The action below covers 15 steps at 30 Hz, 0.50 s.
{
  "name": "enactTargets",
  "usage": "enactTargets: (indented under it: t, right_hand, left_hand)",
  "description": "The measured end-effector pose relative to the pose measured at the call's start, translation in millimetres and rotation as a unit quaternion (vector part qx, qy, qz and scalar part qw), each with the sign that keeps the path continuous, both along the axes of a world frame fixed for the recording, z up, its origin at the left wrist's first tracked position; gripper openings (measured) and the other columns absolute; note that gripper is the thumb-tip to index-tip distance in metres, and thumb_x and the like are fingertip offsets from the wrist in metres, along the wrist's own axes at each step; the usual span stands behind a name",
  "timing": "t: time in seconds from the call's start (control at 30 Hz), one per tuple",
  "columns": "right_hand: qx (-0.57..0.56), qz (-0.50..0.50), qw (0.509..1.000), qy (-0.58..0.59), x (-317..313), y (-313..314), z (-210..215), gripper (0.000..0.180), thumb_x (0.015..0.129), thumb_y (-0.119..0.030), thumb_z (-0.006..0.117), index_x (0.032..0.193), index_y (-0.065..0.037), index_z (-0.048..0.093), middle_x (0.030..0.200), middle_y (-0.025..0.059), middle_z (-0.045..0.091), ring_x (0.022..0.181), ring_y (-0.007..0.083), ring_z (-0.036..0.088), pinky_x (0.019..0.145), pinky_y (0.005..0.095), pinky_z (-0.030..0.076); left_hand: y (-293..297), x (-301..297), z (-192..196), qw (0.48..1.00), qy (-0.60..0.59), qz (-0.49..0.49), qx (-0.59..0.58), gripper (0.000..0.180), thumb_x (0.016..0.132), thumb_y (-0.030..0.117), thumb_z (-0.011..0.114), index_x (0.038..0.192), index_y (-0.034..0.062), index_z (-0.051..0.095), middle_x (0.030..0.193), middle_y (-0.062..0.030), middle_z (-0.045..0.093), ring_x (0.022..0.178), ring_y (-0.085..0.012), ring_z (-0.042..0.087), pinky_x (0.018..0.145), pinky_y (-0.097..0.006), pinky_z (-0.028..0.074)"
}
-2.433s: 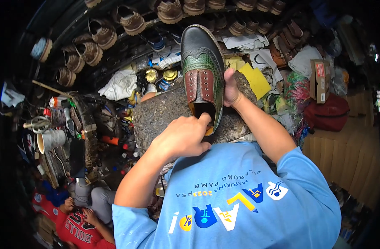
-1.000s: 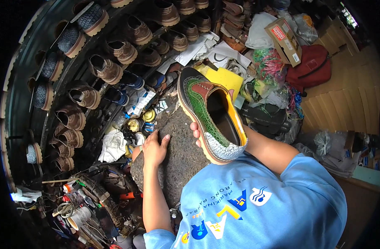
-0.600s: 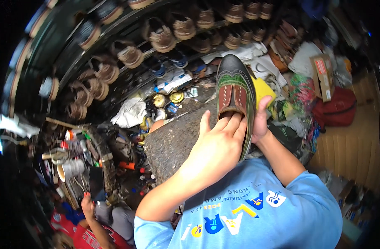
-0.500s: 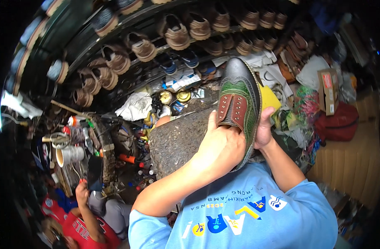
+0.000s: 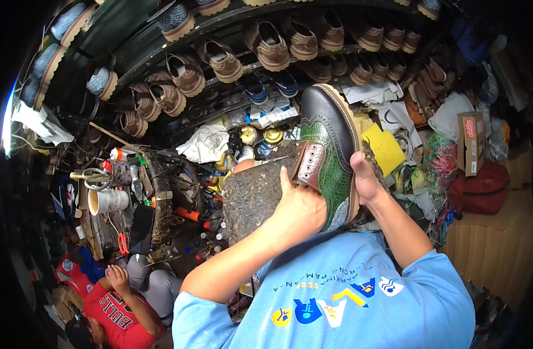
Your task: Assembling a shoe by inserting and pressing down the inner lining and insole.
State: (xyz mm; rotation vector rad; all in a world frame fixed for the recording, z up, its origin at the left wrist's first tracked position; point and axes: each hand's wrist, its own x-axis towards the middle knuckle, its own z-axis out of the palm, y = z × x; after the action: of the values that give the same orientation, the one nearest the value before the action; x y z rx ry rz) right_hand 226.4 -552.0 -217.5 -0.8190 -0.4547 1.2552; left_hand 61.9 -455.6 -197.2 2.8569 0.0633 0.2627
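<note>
A wingtip shoe with a black toe, green reptile-textured sides and a brown eyelet panel is held up before my chest, toe pointing away. My left hand grips it at the opening; the fingers go inside and the thumb lies outside by the eyelets. Around the sole edge on the right, near the heel, my right hand is closed, its thumb up along the side. The fingers beneath the shoe are hidden. No laces show in the eyelets. Behind the shoe stands a dark, rough-topped block.
Shelves at the back carry brown shoes and blue ones. A cluttered bench on the left holds a white cup. Beyond the shoe lie yellow sheets, a box and a red bag. A co-worker in red is at lower left.
The shoe has rolled leftward, showing more of its right side and pale sole edge. Both hands still hold it. The co-worker's raised hand has come down, away from the red-handled tool.
</note>
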Motion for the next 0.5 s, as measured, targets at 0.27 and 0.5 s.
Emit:
enactTargets:
  t: [0.27,0.5]
  right_hand:
    - [-0.031,0.057,0.998,-0.001,-2.8,5.4,-14.0,0.105,0.079,-0.071,0.076,0.150,0.000,0.046,0.141,0.0135,0.061,0.125,0.0224,0.062,0.108,0.0392,0.052]
    - [-0.017,-0.051,0.981,0.188,-6.7,29.8,-28.6,0.123,0.070,-0.100,0.043,0.153,-0.009,0.045,0.135,0.0192,0.064,0.118,0.0300,0.067,0.104,0.0475,0.055]
  left_hand:
    - [27.7,2.4,-5.1,0.943,0.309,-0.067,-0.103,0.073,0.079,0.009,0.068,0.150,0.0055,0.049,0.157,-0.0225,0.042,0.146,-0.0363,0.042,0.117,-0.065,0.030]
    - [8.2,-61.5,51.4,0.940,-0.122,0.068,-0.310,0.079,0.084,0.016,0.085,0.150,-0.0010,0.045,0.159,-0.0331,0.037,0.149,-0.0436,0.040,0.117,-0.053,0.038]
